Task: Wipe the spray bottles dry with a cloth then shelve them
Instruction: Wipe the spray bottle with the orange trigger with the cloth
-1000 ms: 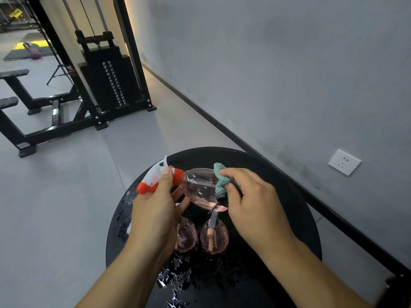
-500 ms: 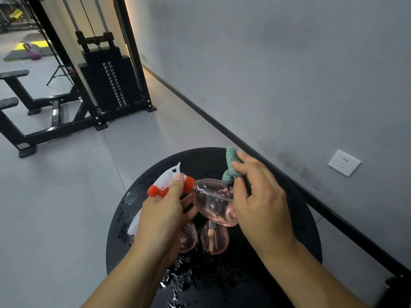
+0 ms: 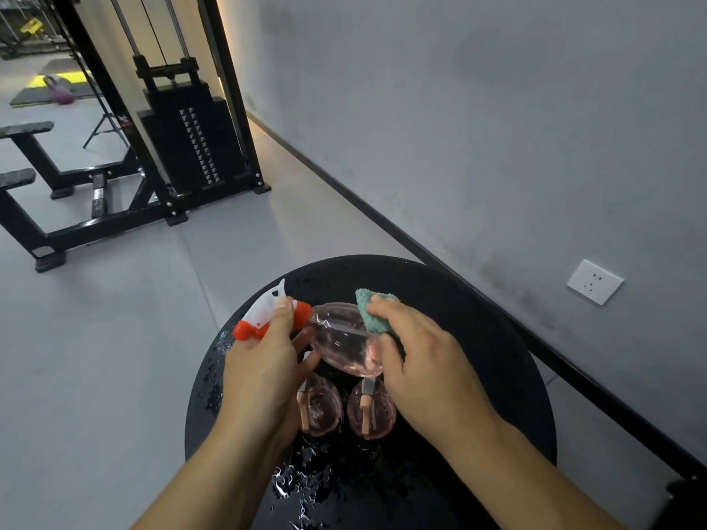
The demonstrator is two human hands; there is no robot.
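My left hand (image 3: 264, 369) grips a pink see-through spray bottle (image 3: 340, 338) by its white and orange trigger head, holding it on its side above the round black table (image 3: 478, 338). A teal cloth (image 3: 373, 307) is pinched in my right hand (image 3: 421, 357), which presses it against the far side of the bottle's body. Below my hands two more pink spray bottles (image 3: 319, 405) (image 3: 371, 409) stand on the wet table top, partly hidden by my hands.
Water drops lie on the table's left and near side. A grey wall with a white socket (image 3: 595, 281) runs along the right. A black cable weight machine (image 3: 191, 139) and a bench (image 3: 23, 154) stand on the grey floor at the far left.
My right hand has moved the cloth from above the bottle's far end down onto its side. The bottle has shifted slightly left and lower in my left hand.
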